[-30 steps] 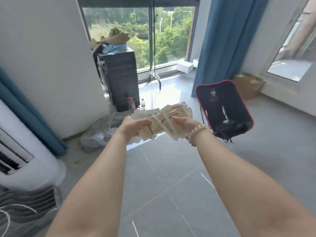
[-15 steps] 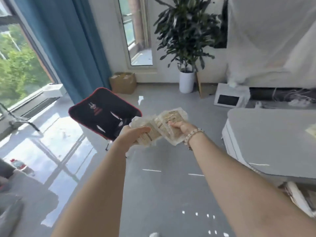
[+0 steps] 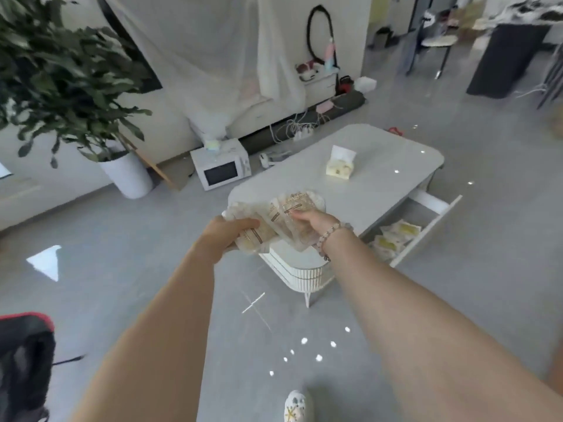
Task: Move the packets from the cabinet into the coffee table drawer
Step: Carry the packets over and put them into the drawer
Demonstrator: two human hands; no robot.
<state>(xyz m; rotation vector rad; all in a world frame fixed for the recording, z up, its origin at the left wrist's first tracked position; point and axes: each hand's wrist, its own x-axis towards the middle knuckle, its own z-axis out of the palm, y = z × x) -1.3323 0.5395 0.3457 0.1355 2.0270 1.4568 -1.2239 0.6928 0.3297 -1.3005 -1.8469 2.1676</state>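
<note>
Both hands hold a fanned bundle of clear packets (image 3: 283,213) with beige contents in front of me. My left hand (image 3: 231,233) grips the bundle's left side, and my right hand (image 3: 313,223), with a bead bracelet at the wrist, grips its right side. Beyond the hands stands the white coffee table (image 3: 377,175). Its drawer (image 3: 426,220) is pulled open on the right side, and several yellow-white packets (image 3: 393,239) lie inside it.
A tissue pack (image 3: 341,166) sits on the table top. On the floor behind are a white microwave (image 3: 221,169), a potted plant (image 3: 70,86) and cables. A black and red chair (image 3: 24,360) is at lower left. My shoe (image 3: 294,406) shows below.
The view has swung right, from the window past the plant to the coffee table with its open drawer. Both hands keep the same hold on the packets.
</note>
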